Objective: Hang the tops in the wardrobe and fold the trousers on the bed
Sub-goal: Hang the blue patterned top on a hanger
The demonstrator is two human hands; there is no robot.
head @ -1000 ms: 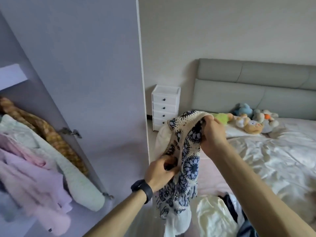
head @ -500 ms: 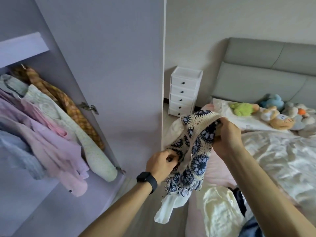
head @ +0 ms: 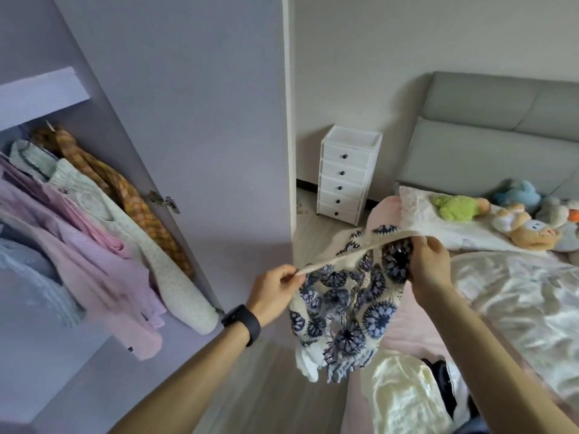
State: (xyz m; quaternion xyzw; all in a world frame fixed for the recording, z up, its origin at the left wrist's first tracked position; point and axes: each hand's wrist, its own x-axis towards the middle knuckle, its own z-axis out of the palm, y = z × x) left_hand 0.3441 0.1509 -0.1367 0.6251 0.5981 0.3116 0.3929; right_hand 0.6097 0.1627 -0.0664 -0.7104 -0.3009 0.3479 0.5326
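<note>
A cream crochet top (head: 347,308) with dark blue round motifs hangs in the air between the wardrobe and the bed. My left hand (head: 274,288) pinches one end of its cream edge band. My right hand (head: 429,264) grips the other end, bunching the fabric. The band is stretched taut between both hands. The open wardrobe (head: 44,89) at left holds several hung tops, pink, cream and orange plaid (head: 138,208). A pale yellow garment (head: 404,396) and a dark one (head: 441,383) lie on the bed's near corner.
The open wardrobe door (head: 194,120) stands between me and the bed (head: 517,302). A white drawer unit (head: 346,173) stands by the wall. Plush toys (head: 526,227) lie near the grey headboard (head: 501,145). Wood floor shows below my arms.
My hands have moved apart, spreading the top's edge band into a taut line. My view has turned further left toward the wardrobe.
</note>
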